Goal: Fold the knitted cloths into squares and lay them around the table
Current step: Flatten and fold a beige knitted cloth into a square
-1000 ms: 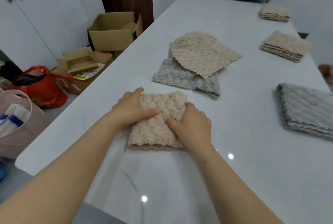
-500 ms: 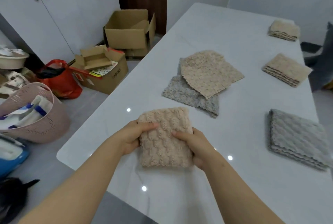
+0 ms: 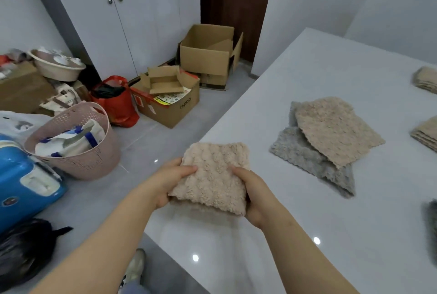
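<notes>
I hold the folded beige knitted cloth (image 3: pixel 214 175) clamped between left hand (image 3: pixel 169 181) and right hand (image 3: pixel 254 195), lifted over the white table's (image 3: pixel 307 234) near corner — folding looks done; next — choosing a bare spot.

a white glossy table (image 3: pixel 319 199) fills the right side, ceiling lights glinting off it. on it lies a flat beige cloth (image 3: pixel 335 130) overlapping a grey cloth (image 3: pixel 307 154) beneath. at the right edge sit two folded beige stacks (image 3: pixel 426 79) (image 3: pixel 425 133) and a grey cloth (image 3: pixel 431 220) (mostly cut off). left of the table, on the grey tiled floor (image 3: pixel 151 142): a pink basket (image 3: pixel 78 149), a red bag (image 3: pixel 115 102), cardboard boxes (image 3: pixel 205 57), a blue case (image 3: pixel 26 185)
</notes>
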The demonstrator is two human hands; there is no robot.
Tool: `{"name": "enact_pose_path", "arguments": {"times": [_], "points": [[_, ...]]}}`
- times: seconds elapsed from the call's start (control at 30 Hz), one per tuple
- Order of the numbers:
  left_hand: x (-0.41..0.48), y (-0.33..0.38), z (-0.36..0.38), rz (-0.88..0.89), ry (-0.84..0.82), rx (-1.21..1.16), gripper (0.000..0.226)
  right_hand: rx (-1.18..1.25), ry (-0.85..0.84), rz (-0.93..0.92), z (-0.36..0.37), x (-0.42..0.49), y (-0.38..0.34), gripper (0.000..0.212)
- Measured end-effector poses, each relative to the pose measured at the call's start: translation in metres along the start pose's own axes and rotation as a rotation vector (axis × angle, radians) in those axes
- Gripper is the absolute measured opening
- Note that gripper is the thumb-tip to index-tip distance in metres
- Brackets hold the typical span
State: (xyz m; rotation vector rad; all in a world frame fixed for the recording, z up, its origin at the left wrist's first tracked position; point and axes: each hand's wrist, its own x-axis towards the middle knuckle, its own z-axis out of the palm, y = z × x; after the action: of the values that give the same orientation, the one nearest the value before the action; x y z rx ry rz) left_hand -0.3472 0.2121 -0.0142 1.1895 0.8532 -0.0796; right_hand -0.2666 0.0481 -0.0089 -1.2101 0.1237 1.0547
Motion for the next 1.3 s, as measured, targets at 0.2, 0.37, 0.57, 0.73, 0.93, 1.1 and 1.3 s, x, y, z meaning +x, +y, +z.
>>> {"name": "enact_pose_path", "arguments": {"times": [0.2, 0.37, 0.57, 0.73, 0.93, 1.1, 1.3], "points": [[0.054, 0.049, -0.116, 0.049, 0.023, 0.105, 0.027, 0.02, 0.084, -0.035, 0.109, 0.081, 0.012, 0.028], [0.097, 0.102, -0.2, 0.049, -0.01, 0.2, 0.018, 0.159, 0.165, -0.019, 0.199, 0.142, 0.015, 0.017], [0.161, 0.155, -0.232, 0.075, -0.072, 0.303, 0.019, 0.226, 0.286, -0.031, 0.238, 0.207, -0.011, 0.022], [0.224, 0.199, -0.213, 0.063, -0.122, 0.364, 0.029, 0.293, 0.351, -0.086, 0.23, 0.258, -0.052, 0.016], [0.315, 0.273, -0.156, 0.069, -0.21, 0.404, 0.028, 0.331, 0.389, -0.157, 0.193, 0.328, -0.137, 0.017], [0.378, 0.329, -0.101, 0.061, -0.303, 0.461, 0.037, 0.344, 0.452, -0.203, 0.155, 0.364, -0.202, 0.018], [0.448, 0.383, -0.014, 0.101, -0.491, 0.558, 0.026, 0.426, 0.568, -0.298, 0.097, 0.39, -0.266, 0.024]]}}
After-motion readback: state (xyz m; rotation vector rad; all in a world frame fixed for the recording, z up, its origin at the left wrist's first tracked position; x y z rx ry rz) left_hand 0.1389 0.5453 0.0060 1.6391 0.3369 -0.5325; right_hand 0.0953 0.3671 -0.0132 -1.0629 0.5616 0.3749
